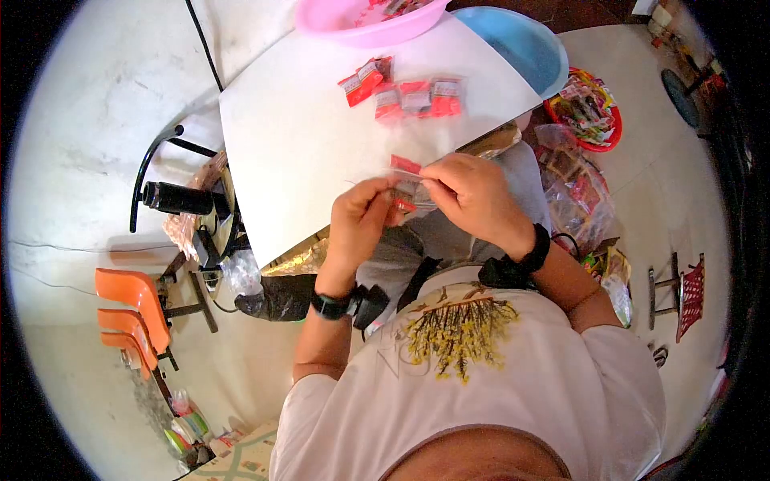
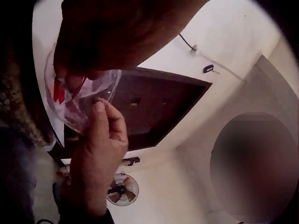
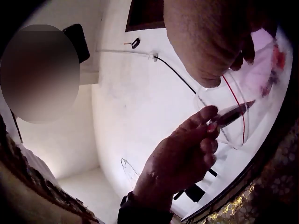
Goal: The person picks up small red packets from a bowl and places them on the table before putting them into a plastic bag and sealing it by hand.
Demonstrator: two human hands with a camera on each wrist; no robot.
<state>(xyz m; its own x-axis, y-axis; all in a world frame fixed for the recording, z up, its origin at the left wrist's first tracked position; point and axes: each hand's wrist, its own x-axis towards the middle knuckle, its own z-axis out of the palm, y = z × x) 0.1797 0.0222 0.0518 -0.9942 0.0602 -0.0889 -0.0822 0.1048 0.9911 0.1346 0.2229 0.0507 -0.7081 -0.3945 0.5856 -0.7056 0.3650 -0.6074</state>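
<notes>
A clear plastic zip bag [image 1: 412, 183] with a red line along its opening is between the two hands, over the near edge of the white table. My left hand [image 1: 357, 220] grips its left side, with a small red-and-dark packet [image 3: 231, 115] right at the thumb and fingertips in the right wrist view. My right hand [image 1: 477, 199] pinches the bag's rim between thumb and forefinger, plain in the left wrist view. Red shows through the film at the packet's ends. Farther up the table lie several similar red packets [image 1: 415, 98].
The white table [image 1: 297, 144] has a pink basin [image 1: 377, 34] holding red packets and a blue basin [image 1: 521, 48] at its far side. To the right stand a red basket [image 1: 605, 136] of wrappers and a clear bag [image 1: 589, 212] of packets. Orange chairs [image 1: 132, 297] stand left.
</notes>
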